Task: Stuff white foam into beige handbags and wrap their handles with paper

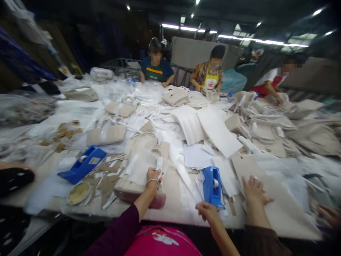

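Note:
My left hand [154, 176] is closed around a white-wrapped strap [159, 163] on a beige bag. The beige bag [144, 142] lies before me, with a white sheet [140, 165] over it and a mauve, shiny panel [157, 201] along its near edge. My right hand [209, 213] is near the table's front edge, thumb and fingers pinched together. Anything between those fingertips is too small to make out. Just beyond it stands a blue tape dispenser [212, 186]. A long white strip [186, 177] runs from the pile toward my right hand.
Another blue tape dispenser [84, 163], a round tape roll [79, 193] and paper scraps [108, 174] lie left. A co-worker's hand [255, 192] rests on a beige panel [277, 199] at right. White sheets [218, 129] and bags cover the table; several people work across it.

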A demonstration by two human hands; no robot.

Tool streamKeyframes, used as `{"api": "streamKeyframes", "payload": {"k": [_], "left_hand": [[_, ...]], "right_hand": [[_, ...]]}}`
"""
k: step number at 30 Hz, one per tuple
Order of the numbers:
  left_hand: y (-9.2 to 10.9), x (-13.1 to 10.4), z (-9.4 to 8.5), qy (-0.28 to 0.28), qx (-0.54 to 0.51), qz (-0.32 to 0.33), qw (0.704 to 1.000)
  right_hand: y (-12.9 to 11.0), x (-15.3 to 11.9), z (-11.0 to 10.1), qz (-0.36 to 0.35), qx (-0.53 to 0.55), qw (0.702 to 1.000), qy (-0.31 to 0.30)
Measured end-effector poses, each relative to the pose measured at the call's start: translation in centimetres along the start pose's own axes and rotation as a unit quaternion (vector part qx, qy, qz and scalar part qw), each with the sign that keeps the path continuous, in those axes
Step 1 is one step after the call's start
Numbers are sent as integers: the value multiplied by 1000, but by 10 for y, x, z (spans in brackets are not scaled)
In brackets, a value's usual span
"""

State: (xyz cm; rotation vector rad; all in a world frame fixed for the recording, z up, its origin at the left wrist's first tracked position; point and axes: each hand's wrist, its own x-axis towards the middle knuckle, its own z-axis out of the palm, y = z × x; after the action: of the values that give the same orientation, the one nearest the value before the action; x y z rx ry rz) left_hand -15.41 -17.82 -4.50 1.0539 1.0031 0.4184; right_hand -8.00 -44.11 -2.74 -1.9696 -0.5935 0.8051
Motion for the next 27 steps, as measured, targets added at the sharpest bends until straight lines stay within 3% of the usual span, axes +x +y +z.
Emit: {"api": "streamKeyframes", "payload": {"k": [5, 8, 10, 18, 27], "left_hand": [[-8, 4, 0, 12, -4, 1, 1000], [-10, 6, 0, 24, -20, -9, 999], [-11, 7, 1, 28, -25, -19, 999], [-6, 2, 2, 46, -48, -36, 997], [6, -2, 3, 48, -37, -57, 997]], "right_hand": [[-68, 93, 54, -51, 72, 996, -33], [-95, 142, 74, -82, -17, 990, -111], [-102, 163, 80, -83, -86, 984, -132], [-97, 184, 87, -67, -227, 966, -105], [-102, 188, 87, -41, -225, 966, -119]]}}
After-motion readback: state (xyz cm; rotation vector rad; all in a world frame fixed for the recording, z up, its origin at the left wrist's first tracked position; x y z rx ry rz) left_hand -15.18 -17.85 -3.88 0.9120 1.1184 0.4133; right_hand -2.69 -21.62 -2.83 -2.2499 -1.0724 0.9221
